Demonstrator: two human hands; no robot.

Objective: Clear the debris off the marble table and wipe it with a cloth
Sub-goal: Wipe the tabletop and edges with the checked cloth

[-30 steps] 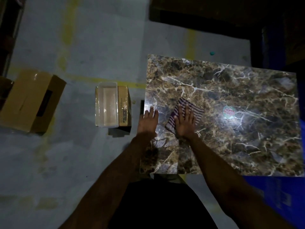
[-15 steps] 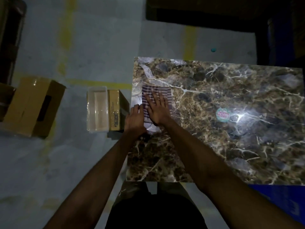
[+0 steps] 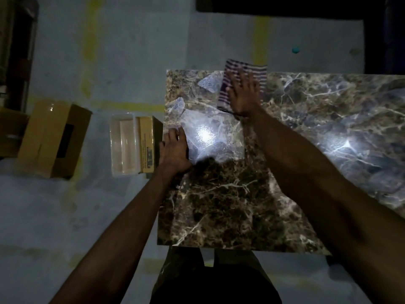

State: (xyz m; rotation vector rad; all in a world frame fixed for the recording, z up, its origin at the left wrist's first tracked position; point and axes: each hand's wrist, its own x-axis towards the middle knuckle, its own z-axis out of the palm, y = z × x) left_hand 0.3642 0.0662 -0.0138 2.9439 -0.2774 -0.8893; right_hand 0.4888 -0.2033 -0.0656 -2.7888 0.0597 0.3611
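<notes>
Marble fills the right half of the scene: the marble table point(image 3: 274, 172), brown with pale veins, catches two hard glints of light on its polished top. The person stands at its near edge and leans over it with both bare arms stretched forward.

The right hand point(image 3: 243, 93) lies flat, fingers spread, on top of a striped cloth point(image 3: 243, 81), pressing it down onto the table's far edge, toward the far left corner. The cloth's far end hangs slightly past that edge. The hand is blurred, so the fingertips are hard to make out.

The left hand point(image 3: 174, 150) rests palm down at the table's left edge, fingers loosely spread and reaching onto the top, holding nothing. Just ahead of it the surface shines whitish, in angular pale patches point(image 3: 208, 83) that run up toward the far left corner; whether these are film, wet streaks or mere reflections I cannot tell.

On the grey floor point(image 3: 131, 51) left of the table, almost touching its edge, sits a small yellow carton point(image 3: 147, 145) with a clear plastic container point(image 3: 123, 145) tight against its left side. Farther left lies a larger cardboard box point(image 3: 50, 139), well apart from the table. Yellow painted lines point(image 3: 92, 47) cross the floor, and a small teal dot point(image 3: 295, 50) sits beyond the table's far edge.
</notes>
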